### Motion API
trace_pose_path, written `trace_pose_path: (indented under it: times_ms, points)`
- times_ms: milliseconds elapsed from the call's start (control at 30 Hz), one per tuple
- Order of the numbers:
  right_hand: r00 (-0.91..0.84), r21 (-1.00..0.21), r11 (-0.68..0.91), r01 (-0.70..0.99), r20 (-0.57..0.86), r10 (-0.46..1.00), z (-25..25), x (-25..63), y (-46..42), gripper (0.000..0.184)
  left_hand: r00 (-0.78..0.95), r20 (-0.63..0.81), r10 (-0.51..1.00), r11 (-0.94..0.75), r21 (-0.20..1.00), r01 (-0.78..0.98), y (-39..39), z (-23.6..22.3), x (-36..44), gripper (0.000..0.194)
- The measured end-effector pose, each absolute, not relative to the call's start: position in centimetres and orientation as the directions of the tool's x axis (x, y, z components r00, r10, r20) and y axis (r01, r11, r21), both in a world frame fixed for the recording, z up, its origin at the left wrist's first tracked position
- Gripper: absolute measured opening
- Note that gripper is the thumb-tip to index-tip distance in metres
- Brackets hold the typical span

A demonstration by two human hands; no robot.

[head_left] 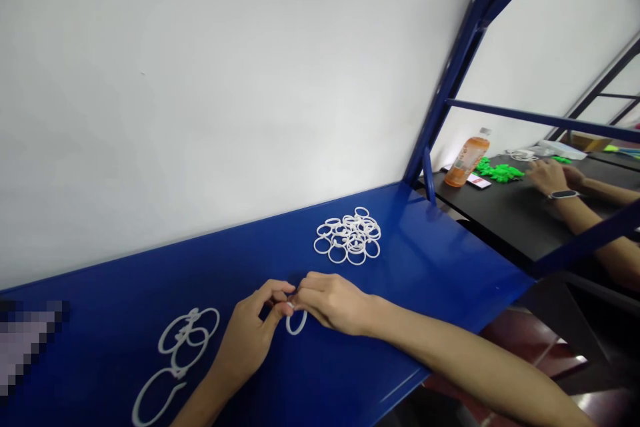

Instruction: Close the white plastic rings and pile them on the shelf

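Note:
My left hand (250,337) and my right hand (333,301) meet over the blue shelf (440,267), both pinching one small white plastic ring (296,323) at its top. The ring hangs just above the shelf surface between my fingertips. A pile of several loose white rings (349,237) lies farther back, right of my hands. To the left, a chain of linked white rings (180,353) lies flat on the shelf near my left wrist.
A white wall rises behind the shelf. A blue rack post (460,60) stands at the right. Beyond it, on a black table (500,220), are an orange drink bottle (467,160), green pieces (497,170) and another person's hands (553,177).

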State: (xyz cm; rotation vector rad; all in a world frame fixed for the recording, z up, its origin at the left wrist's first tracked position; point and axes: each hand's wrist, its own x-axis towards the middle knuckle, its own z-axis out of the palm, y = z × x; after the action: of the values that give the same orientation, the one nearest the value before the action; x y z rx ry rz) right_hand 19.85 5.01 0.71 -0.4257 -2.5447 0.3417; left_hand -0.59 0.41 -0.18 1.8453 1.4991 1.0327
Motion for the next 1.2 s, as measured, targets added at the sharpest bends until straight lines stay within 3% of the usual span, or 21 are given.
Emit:
trace_pose_path:
  times_ms: [133, 267, 433, 600, 767, 867, 967, 1067, 1200]
  points:
    - [-0.683, -0.438, 0.841, 0.318, 0.509, 0.524, 0.7, 19.6, 5.7, 0.022, 0.034, 0.199, 0.979, -0.186, 0.818, 0.544, 0.6, -0.2, -0.6, 0.037]
    - [-0.567, -0.500, 0.767, 0.402, 0.521, 0.637, 0.6, 19.7, 6.4, 0.022, 0.129, 0.268, 0.955, -0.291, 0.748, 0.597, 0.5, 0.4, -0.5, 0.031]
    - [-0.595, -0.511, 0.772, 0.378, 0.504, 0.626, 0.7, 20.1, 6.4, 0.019, 0.192, 0.391, 0.900, -0.409, 0.608, 0.680, 0.6, 0.1, -0.6, 0.018]
    - [-0.646, -0.571, 0.773, 0.278, 0.484, 0.590, 1.4, 20.4, 5.9, 0.036, 0.316, 0.460, 0.830, -0.514, 0.409, 0.754, 0.8, -0.5, -1.1, 0.017]
    - [-0.720, -0.528, 0.816, 0.236, 0.468, 0.512, 1.0, 20.5, 6.4, 0.020, 0.450, 0.518, 0.728, -0.621, 0.218, 0.753, 0.9, -0.1, -1.7, 0.017]
    - [-0.631, -0.467, 0.821, 0.328, 0.539, 0.558, 1.0, 21.3, 8.0, 0.015, 0.389, 0.588, 0.709, -0.578, 0.168, 0.799, 1.2, 0.5, -3.0, 0.022]
    - [-0.473, -0.462, 0.756, 0.464, 0.593, 0.652, 1.2, 22.6, 10.0, 0.010, 0.248, 0.618, 0.746, -0.479, 0.240, 0.844, 1.6, 1.1, -4.9, 0.021]
    - [-0.451, -0.471, 0.712, 0.521, 0.557, 0.698, 1.3, 23.2, 10.9, 0.008, 0.216, 0.505, 0.836, -0.415, 0.324, 0.850, 2.0, 1.1, -6.7, 0.027]
    - [-0.516, -0.429, 0.735, 0.525, 0.527, 0.676, 1.2, 22.8, 10.3, 0.008, 0.091, 0.333, 0.939, -0.188, 0.275, 0.943, 2.7, 0.3, -8.5, 0.031]
